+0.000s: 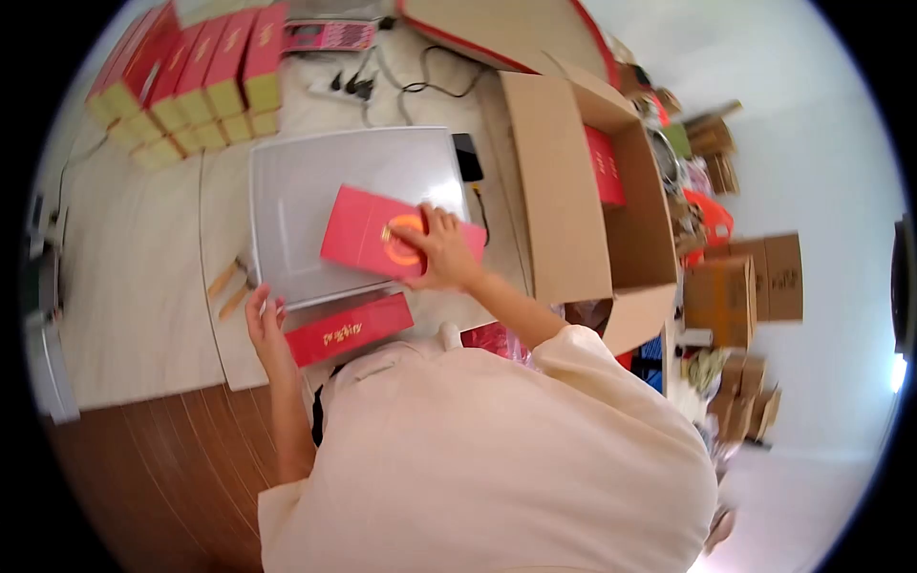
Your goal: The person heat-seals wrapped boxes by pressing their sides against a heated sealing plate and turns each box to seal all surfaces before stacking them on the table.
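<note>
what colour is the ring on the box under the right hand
Orange; the ring shows best in the head view.

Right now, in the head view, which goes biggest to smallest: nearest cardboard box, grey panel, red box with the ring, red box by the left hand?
1. Nearest cardboard box
2. Grey panel
3. Red box with the ring
4. Red box by the left hand, showing mostly one side, so real size is unsure

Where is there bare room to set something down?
Free: tabletop left of the wooden-handled tool, nearer than the red-and-yellow boxes; gray platform, left of the held box. Crowded: near edge, left hand beside another red box; far side, cables; right, open carton.
</note>
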`<act>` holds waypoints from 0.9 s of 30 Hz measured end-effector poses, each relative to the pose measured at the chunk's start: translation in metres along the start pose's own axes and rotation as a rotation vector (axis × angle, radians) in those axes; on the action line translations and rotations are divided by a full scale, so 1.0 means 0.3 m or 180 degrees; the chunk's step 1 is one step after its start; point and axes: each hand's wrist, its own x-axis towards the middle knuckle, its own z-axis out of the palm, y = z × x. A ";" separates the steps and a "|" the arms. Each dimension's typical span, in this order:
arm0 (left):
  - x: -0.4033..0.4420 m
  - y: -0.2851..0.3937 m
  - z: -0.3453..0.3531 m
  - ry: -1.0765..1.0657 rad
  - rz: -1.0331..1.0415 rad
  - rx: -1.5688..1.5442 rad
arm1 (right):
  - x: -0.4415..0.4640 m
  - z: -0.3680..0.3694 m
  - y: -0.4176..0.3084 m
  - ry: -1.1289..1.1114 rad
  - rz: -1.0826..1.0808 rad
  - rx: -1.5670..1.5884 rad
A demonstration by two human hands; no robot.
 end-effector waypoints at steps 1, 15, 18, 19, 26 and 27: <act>0.002 -0.002 0.007 -0.0033 -0.0050 -0.0023 | -0.046 -0.017 -0.007 0.0107 0.0098 -0.0062; -0.050 0.160 0.335 -0.1597 0.0184 -0.0092 | -0.244 -0.093 -0.035 0.0093 0.1852 0.7775; -0.103 0.180 0.392 -0.1951 0.0118 -0.0181 | -0.223 -0.067 -0.094 0.0094 0.1669 0.7962; -0.120 0.191 0.403 -0.1965 0.0107 -0.0172 | -0.217 -0.060 -0.112 0.0087 0.1638 0.7990; -0.165 0.220 0.406 -0.2408 0.0023 -0.0447 | -0.254 -0.037 -0.202 0.0181 0.1641 0.7992; -0.167 0.213 0.406 -0.2451 0.0145 -0.0405 | -0.256 -0.037 -0.207 0.0200 0.1641 0.7982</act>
